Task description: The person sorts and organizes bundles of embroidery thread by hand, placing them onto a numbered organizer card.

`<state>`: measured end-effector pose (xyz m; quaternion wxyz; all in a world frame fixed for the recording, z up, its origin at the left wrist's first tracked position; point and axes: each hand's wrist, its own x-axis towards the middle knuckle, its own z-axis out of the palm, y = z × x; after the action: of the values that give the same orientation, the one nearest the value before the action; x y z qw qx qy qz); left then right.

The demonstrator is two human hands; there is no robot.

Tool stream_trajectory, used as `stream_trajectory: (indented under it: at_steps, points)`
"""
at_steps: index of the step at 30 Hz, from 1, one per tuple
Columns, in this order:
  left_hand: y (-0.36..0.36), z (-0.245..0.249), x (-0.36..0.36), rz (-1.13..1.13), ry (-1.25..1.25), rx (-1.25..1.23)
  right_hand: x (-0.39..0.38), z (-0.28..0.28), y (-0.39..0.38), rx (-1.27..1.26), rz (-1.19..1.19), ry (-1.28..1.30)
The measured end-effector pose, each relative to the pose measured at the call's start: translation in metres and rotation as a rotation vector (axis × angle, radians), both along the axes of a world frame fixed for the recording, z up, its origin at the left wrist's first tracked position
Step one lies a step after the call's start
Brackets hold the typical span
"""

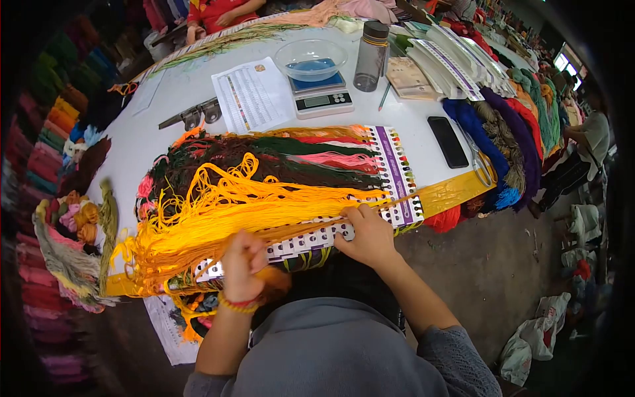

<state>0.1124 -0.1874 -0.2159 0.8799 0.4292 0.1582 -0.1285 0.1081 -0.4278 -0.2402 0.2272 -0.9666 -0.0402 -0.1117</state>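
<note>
A stack of white and purple punched thread cards (395,165) lies along the table's front, with thread bundles knotted through the holes at its right end. Yellow embroidery thread (218,215) spreads across the cards, beside dark brown, green and pink bundles (331,159). A golden-brown strand (311,228) runs along the near edge. My right hand (364,235) presses on the card with its fingertips at this strand. Blurred by motion, my left hand (243,268) is curled in a fist, golden-brown thread beside and apparently within it. A red and yellow bracelet circles that wrist.
Behind the cards are a printed sheet (253,96), a digital scale (324,102) bearing a clear bowl (311,58), and a dark-lidded bottle (370,56). A phone (448,141) and scissors (481,165) lie right, near coloured skeins (519,132). Another person (225,13) sits opposite.
</note>
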Motion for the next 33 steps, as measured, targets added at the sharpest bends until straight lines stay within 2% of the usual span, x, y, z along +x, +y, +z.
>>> stream_trajectory:
  at_steps: [1, 3, 5, 7, 9, 10, 12, 13, 14, 15, 16, 17, 19, 20, 21, 23, 25, 26, 29, 33]
  points:
    - [0.017, 0.002, -0.007, 0.021, -0.051, -0.028, 0.000, -0.001, 0.000, -0.002, 0.005, -0.003]
    - [0.044, 0.022, -0.021, 0.256, -0.125, 0.117, 0.000, -0.001, 0.000, 0.013, 0.003, -0.012]
    - [0.086, 0.036, -0.032, 0.378, -0.282, 0.334, 0.000, -0.001, 0.002, 0.029, 0.012, -0.024]
    - [0.152, 0.046, -0.034, 0.571, -0.372, 0.348, 0.000, 0.001, 0.002, 0.028, -0.004, -0.021]
    - [0.188, 0.073, -0.036, 0.977, -0.255, 0.721, -0.001, 0.002, 0.001, 0.024, 0.005, -0.017]
    - [0.189, 0.078, -0.040, 0.988, -0.260, 0.722, -0.001, 0.004, 0.000, 0.073, 0.010, -0.005]
    - [0.185, 0.085, -0.046, 0.929, -0.304, 1.248, -0.003, 0.008, 0.003, 0.154, 0.033, -0.064]
    - [0.172, 0.083, -0.057, 0.720, -0.295, 1.172, -0.006, 0.012, 0.008, 0.158, 0.041, -0.060]
    - [0.162, 0.066, -0.060, 0.518, -0.368, 0.933, -0.010, 0.018, 0.016, 0.294, 0.098, -0.018]
    - [0.128, 0.063, -0.063, 0.317, -0.260, 0.897, -0.013, 0.022, 0.025, 0.429, 0.154, 0.022]
    - [0.094, 0.066, -0.070, 0.031, -0.141, 0.592, -0.017, 0.025, 0.040, 0.589, 0.208, 0.114]
    - [0.063, 0.053, -0.066, -0.181, -0.213, 0.462, -0.023, 0.028, 0.055, 0.748, 0.259, 0.235]
    - [0.017, 0.028, -0.064, -0.360, -0.185, 0.138, -0.034, 0.041, 0.074, 0.888, 0.499, 0.406]
    - [0.008, 0.007, -0.059, -0.423, -0.219, 0.009, -0.037, 0.035, 0.080, 0.866, 0.542, 0.367]
    - [-0.005, 0.015, -0.055, -0.412, -0.157, -0.054, -0.041, 0.029, 0.083, 0.843, 0.583, 0.328]
    - [-0.011, 0.017, -0.050, -0.453, -0.190, -0.117, -0.043, 0.029, 0.081, 0.879, 0.538, 0.330]
    - [-0.010, 0.024, -0.048, -0.448, -0.139, -0.169, -0.043, 0.030, 0.077, 1.116, 0.383, 0.564]
    - [-0.010, 0.026, -0.048, -0.445, -0.084, -0.218, -0.044, 0.032, 0.078, 1.204, 0.361, 0.589]
    - [-0.009, 0.026, -0.048, -0.420, -0.069, -0.214, -0.042, 0.037, 0.079, 1.337, 0.360, 0.645]
    - [-0.004, 0.021, -0.048, -0.400, -0.087, -0.129, -0.040, 0.033, 0.076, 1.393, 0.366, 0.700]
